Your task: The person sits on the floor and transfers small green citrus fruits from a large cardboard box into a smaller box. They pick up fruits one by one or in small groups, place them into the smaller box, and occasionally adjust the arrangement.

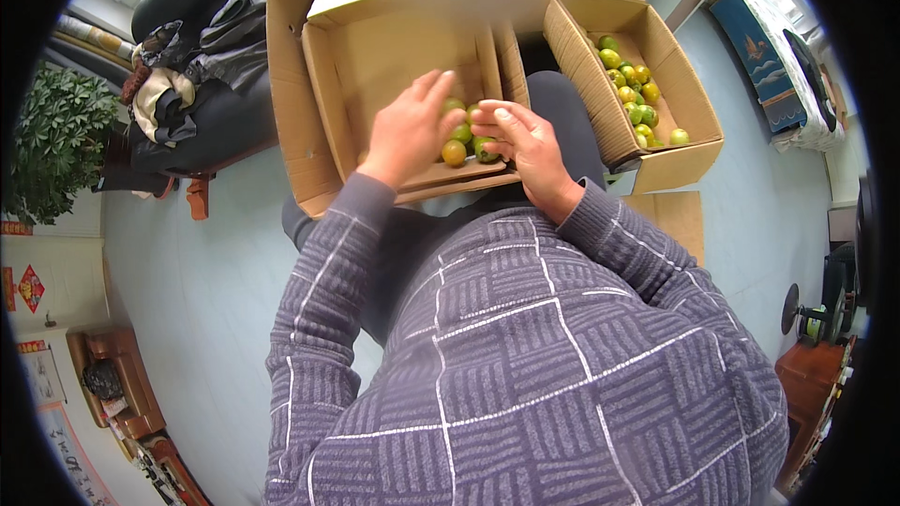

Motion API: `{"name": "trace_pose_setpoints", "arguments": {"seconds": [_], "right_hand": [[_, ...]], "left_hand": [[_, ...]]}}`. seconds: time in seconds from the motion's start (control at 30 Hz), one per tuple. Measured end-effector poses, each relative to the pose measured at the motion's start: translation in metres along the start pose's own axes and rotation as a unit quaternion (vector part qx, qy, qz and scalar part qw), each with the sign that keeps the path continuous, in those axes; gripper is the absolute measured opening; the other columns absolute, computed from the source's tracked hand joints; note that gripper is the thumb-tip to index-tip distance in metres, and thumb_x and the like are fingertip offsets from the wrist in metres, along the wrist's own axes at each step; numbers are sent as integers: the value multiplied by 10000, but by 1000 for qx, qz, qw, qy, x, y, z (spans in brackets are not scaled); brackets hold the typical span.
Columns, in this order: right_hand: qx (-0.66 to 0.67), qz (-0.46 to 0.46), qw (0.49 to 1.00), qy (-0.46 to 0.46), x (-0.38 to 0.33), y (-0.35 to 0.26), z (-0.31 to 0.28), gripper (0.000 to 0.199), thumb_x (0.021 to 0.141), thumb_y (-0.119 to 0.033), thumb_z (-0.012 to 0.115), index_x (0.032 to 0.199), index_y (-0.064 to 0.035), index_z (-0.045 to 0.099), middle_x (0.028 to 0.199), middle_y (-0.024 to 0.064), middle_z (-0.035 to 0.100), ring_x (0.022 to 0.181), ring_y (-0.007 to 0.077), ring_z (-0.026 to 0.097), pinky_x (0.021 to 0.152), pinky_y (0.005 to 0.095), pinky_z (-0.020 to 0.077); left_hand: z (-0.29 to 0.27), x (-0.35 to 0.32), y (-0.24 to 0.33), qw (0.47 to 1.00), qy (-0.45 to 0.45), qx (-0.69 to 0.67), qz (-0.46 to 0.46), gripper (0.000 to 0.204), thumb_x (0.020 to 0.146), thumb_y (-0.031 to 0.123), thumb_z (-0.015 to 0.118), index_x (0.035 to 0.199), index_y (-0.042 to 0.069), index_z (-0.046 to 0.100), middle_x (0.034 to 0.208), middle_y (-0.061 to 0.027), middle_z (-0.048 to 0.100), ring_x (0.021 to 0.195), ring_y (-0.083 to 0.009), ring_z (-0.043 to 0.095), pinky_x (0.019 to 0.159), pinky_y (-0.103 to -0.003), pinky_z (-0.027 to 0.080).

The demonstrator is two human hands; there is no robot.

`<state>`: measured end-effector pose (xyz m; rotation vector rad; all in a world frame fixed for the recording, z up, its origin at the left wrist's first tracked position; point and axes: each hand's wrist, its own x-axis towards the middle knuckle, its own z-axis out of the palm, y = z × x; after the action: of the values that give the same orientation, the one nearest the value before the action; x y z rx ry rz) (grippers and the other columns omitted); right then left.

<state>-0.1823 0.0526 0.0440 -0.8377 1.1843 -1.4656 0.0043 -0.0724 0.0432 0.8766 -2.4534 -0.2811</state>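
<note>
My left hand (408, 129) is over a cardboard box (323, 84), fingers stretched out and nothing seen in its grip. Facing it, my right hand (532, 152) has its fingers apart beside the box's near right corner. Several small round green-to-orange fruits, which look like citrus, lie between the hands in that corner. One orange-tinged fruit (454, 153) shows in front, with a green fruit (485, 150) beside it. My hands partly cover the fruits, so I cannot tell whether the fingers touch any.
To the right, a second cardboard box (689, 98) holds several more green and orange fruits (633, 94). A flat cardboard piece (677, 215) lies below it. Clothes (164, 94) lie on a black sofa (234, 126) at left, near a leafy plant (56, 145).
</note>
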Motion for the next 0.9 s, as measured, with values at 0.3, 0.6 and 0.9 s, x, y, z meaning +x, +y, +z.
{"name": "trace_pose_setpoints", "arguments": {"seconds": [0.3,0.6,0.9], "right_hand": [[-203,-94,970,-97,-1,27,-10,244,1170,-175,610,1149,21,753,927,44,764,856,125,716,791,301,606],[-352,-234,899,-118,-4,18,-6,176,1050,-160,684,1109,-31,788,1023,212,767,941,420,748,815,474,593],[-333,-191,918,-101,-1,23,-5,177,1069,-127,669,1148,-4,769,1046,214,779,951,401,767,818,458,600]], "left_hand": [[77,27,-24,979,-151,30,-130,449,906,279,859,1259,59,688,1237,-225,713,1140,-456,724,951,-560,605],[25,-12,-19,668,17,-657,-349,373,993,153,722,1335,24,646,1174,-166,763,975,-277,777,842,-410,670],[41,-40,20,819,102,-477,-303,202,910,93,879,1036,23,736,895,-29,725,753,-111,675,646,-293,560]]}}
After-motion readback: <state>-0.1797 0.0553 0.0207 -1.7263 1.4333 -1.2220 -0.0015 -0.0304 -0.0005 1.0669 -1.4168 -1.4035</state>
